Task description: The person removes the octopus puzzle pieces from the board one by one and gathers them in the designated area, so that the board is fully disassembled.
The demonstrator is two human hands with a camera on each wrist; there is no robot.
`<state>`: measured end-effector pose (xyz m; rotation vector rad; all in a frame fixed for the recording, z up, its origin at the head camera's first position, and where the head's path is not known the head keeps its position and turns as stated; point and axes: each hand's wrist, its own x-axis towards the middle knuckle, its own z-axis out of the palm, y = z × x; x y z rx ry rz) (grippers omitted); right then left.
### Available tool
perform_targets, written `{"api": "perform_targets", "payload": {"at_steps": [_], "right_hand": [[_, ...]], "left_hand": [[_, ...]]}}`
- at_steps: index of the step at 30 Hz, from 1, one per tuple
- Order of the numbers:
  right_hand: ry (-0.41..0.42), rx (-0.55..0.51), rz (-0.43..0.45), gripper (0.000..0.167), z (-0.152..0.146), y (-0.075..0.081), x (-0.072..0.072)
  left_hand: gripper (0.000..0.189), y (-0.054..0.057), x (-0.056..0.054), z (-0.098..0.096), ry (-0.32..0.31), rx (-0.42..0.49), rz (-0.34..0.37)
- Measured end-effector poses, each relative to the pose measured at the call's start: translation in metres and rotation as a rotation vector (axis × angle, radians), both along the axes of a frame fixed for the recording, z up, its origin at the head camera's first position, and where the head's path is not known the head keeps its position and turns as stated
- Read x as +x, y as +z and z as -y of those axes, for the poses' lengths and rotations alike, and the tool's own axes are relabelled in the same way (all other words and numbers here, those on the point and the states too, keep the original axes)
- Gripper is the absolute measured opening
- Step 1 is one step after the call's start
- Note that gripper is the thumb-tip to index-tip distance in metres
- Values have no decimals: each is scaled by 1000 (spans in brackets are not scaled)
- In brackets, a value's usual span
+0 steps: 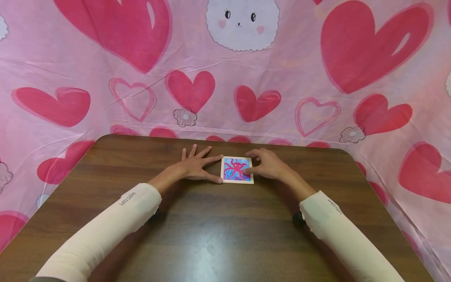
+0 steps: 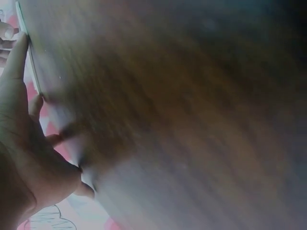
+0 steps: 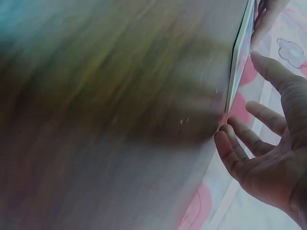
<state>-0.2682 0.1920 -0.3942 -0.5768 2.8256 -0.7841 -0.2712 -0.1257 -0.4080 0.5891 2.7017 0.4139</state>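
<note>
A small square picture board with a pale wooden rim lies flat on the brown table, showing a pink octopus on blue. My left hand rests beside it with fingers spread. Its index fingertip touches the far left corner and its thumb the near left corner. From the right comes my right hand, its thumb over the picture's right part and its other fingers loosely bent by the far right corner. In the right wrist view the board appears edge-on, with the right thumb above its face and the remaining fingers apart from it.
The wooden table has rounded far corners, and its far edge runs just behind the hands. A pink cloth with hearts hangs behind and at both sides. Pale sleeves cover both forearms.
</note>
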Motion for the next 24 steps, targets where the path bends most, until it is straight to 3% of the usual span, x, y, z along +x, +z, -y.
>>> {"api": "perform_targets", "payload": {"at_steps": [10, 24], "right_hand": [[12, -48, 20, 60, 15, 0, -7], [45, -175, 108, 53, 34, -3, -18]], "left_hand": [[108, -4, 2, 2, 25, -28, 4], [108, -9, 4, 4, -23, -66, -19]]}}
